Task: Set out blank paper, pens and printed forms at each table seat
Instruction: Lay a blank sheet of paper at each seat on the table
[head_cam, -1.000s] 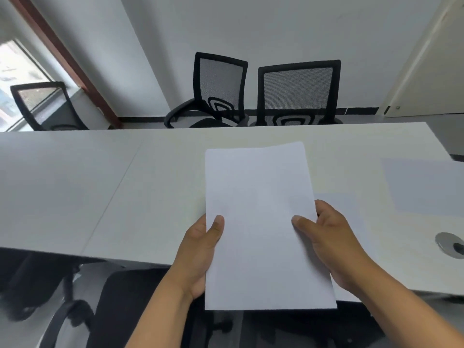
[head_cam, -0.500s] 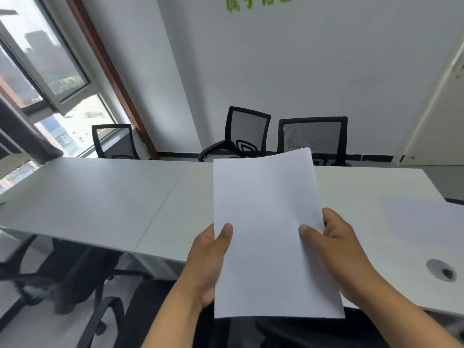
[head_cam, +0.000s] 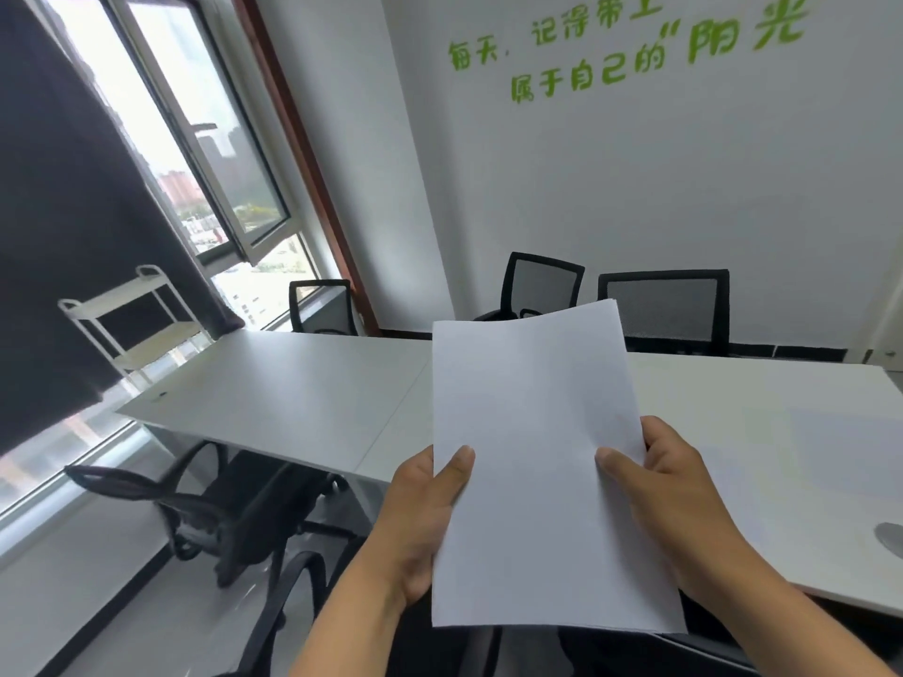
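I hold a thin stack of blank white paper [head_cam: 542, 461] upright in front of me, above the near edge of the long white table [head_cam: 303, 398]. My left hand [head_cam: 420, 525] grips its left edge with the thumb on top. On the right edge my right hand [head_cam: 669, 495] grips it the same way. Another blank sheet [head_cam: 840, 456] lies flat on the table to the right. No pens or printed forms are in view.
Two black mesh chairs [head_cam: 664, 305] stand behind the table at the wall, a third [head_cam: 322, 307] by the window. Black chairs [head_cam: 234, 510] sit at the near side, lower left. A white shelf cart [head_cam: 132, 320] stands by the dark curtain. A cable grommet [head_cam: 892, 539] is at right.
The view has tilted up and turned left, bringing in the window, curtain, cart and green wall lettering. Both hands keep the same grip on the paper.
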`<state>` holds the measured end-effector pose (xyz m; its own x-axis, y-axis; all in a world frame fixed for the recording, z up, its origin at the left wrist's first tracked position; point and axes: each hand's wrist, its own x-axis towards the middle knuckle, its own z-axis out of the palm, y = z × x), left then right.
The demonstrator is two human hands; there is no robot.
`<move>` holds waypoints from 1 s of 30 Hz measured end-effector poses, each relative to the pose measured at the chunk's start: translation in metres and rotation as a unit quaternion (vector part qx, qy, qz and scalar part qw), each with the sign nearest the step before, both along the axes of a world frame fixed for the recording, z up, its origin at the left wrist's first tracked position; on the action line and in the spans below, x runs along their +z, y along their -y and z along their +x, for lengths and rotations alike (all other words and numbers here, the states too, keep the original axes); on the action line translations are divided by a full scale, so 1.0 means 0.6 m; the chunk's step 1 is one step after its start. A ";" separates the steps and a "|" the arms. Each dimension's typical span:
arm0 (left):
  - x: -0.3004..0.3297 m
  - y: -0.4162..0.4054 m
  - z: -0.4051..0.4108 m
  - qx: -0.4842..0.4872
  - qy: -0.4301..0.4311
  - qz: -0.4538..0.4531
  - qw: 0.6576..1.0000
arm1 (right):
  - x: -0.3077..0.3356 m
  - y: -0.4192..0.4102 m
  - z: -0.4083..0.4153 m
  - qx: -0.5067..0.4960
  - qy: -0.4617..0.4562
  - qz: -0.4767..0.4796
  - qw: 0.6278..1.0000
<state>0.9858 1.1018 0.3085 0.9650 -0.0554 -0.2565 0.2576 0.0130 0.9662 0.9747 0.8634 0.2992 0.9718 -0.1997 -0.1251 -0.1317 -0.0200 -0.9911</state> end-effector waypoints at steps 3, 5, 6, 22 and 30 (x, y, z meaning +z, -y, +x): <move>0.015 -0.035 -0.010 0.011 0.003 0.002 1.000 | 0.011 -0.036 -0.007 0.005 0.008 0.007 1.000; 0.020 -0.058 -0.010 0.020 0.002 0.003 1.000 | 0.015 -0.058 -0.006 0.007 0.013 0.009 1.000; 0.021 -0.069 -0.009 0.023 0.003 0.003 1.000 | 0.016 -0.070 -0.005 0.009 0.016 0.010 1.000; -0.101 -0.405 0.236 -0.018 -0.061 -0.005 0.998 | -0.103 -0.398 0.171 -0.039 -0.037 0.028 0.998; -0.191 -0.448 0.335 -0.039 -0.103 0.003 0.994 | -0.173 -0.460 0.253 -0.090 -0.077 0.007 0.993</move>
